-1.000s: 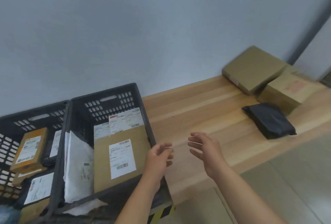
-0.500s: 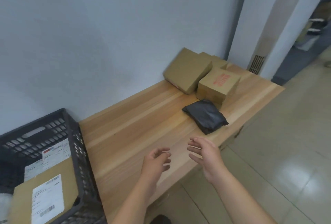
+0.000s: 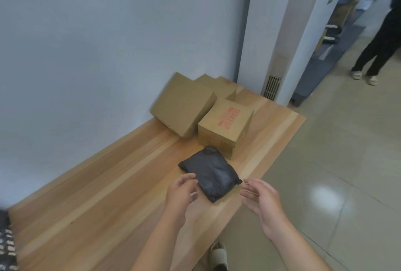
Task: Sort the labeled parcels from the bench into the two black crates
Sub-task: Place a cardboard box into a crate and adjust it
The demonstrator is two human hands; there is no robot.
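Note:
A black plastic-wrapped parcel (image 3: 211, 174) lies near the front edge of the wooden bench (image 3: 104, 201). My left hand (image 3: 181, 190) hovers just left of it, fingers apart and empty. My right hand (image 3: 261, 200) is just right of it over the bench edge, also open. Behind the black parcel stands a small cardboard box with red print (image 3: 225, 127). A flat brown box (image 3: 184, 103) leans against the wall, with another brown box (image 3: 225, 84) behind it. Only a sliver of one black crate (image 3: 6, 247) shows at the far left.
A grey wall runs along the back of the bench. A white pillar with a vent (image 3: 272, 86) stands past the bench's right end. A person in black (image 3: 382, 38) stands on the tiled floor at the far right. My slippered foot (image 3: 219, 256) shows below the bench edge.
The view has swung right, away from the crates, and closer to the parcels. Both open hands have moved up to either side of the black parcel.

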